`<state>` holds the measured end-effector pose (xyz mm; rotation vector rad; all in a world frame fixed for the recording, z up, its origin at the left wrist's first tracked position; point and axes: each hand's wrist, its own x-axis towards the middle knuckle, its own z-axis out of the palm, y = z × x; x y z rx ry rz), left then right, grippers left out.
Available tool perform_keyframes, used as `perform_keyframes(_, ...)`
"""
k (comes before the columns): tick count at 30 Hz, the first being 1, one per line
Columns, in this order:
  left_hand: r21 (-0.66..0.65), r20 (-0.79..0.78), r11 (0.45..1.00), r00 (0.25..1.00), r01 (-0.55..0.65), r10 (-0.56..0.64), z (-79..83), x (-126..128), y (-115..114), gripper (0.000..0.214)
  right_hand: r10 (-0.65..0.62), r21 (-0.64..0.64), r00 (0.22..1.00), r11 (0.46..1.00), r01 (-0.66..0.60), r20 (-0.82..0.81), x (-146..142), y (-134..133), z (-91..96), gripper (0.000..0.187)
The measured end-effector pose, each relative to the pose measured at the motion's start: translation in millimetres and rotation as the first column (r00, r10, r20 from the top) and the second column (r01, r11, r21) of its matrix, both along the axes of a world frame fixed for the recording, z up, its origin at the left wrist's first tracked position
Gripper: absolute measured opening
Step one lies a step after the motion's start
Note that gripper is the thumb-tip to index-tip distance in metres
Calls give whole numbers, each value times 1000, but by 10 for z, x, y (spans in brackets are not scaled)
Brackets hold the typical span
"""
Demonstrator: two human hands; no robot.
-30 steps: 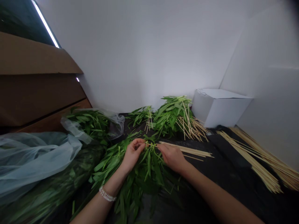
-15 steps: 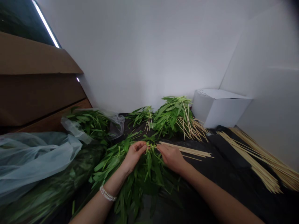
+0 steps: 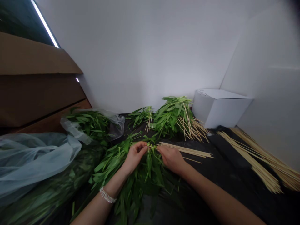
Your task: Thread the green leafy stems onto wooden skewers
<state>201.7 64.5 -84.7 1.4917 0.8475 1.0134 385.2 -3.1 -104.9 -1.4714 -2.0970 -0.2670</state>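
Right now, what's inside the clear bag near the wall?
Green leaves show inside the clear bag. Whatever lies beneath them is covered, so I can't tell.

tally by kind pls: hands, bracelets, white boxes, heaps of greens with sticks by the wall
Hands: 2 (left hand, right hand)
Bracelet: 1
White box: 1
Heaps of greens with sticks: 2 (small heap, large heap)
Total: 6

Hands (image 3: 135, 155) (image 3: 172, 157) close together, both in a pinch
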Motion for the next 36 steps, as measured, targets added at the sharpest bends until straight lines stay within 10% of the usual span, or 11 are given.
perform_keyframes(36, -184, 121, 982, 993, 37, -15, 32, -32, -28, 28, 73, 78, 996, 995, -70, -44, -19, -10, 25, 27)
